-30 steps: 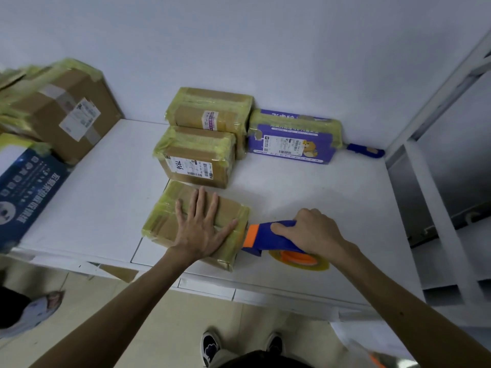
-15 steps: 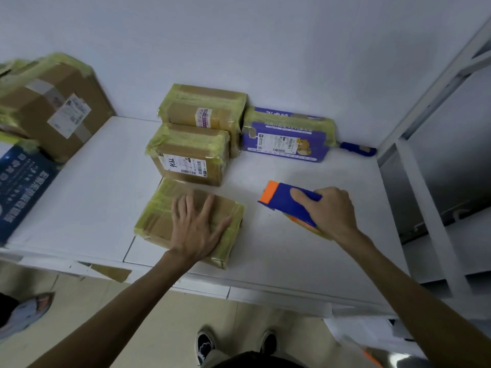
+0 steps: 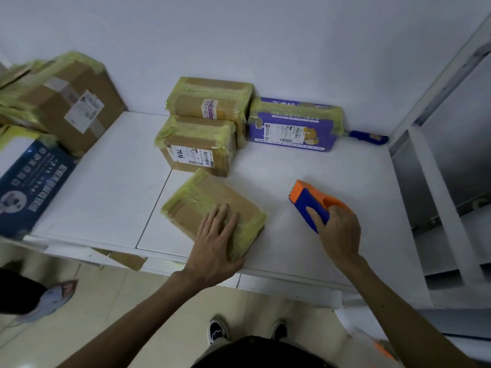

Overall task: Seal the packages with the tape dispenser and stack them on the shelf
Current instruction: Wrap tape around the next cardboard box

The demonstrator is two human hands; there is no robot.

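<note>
A flat brown package (image 3: pixel 202 205), wrapped with yellowish tape, lies near the front edge of the white shelf (image 3: pixel 106 197). My left hand (image 3: pixel 216 240) presses flat on its near right corner, fingers straight. To the right, my right hand (image 3: pixel 336 229) grips the blue and orange tape dispenser (image 3: pixel 312 201), which points up and left and is apart from the package. Behind stand two taped brown boxes (image 3: pixel 198 147) (image 3: pixel 212 102) and a purple taped package (image 3: pixel 293 123).
A big brown carton (image 3: pixel 69 102) and a blue printed box (image 3: pixel 29 181) stand at the left. A blue handle (image 3: pixel 368 136) lies by the back wall. A white upright frame (image 3: pixel 438 197) bounds the right side. Another person's shoe (image 3: pixel 50 298) shows on the floor.
My right hand has carried the tape dispenser away from the package's right end, up and to the right. My left hand has slid toward the package's near right corner; the package has turned slightly.
</note>
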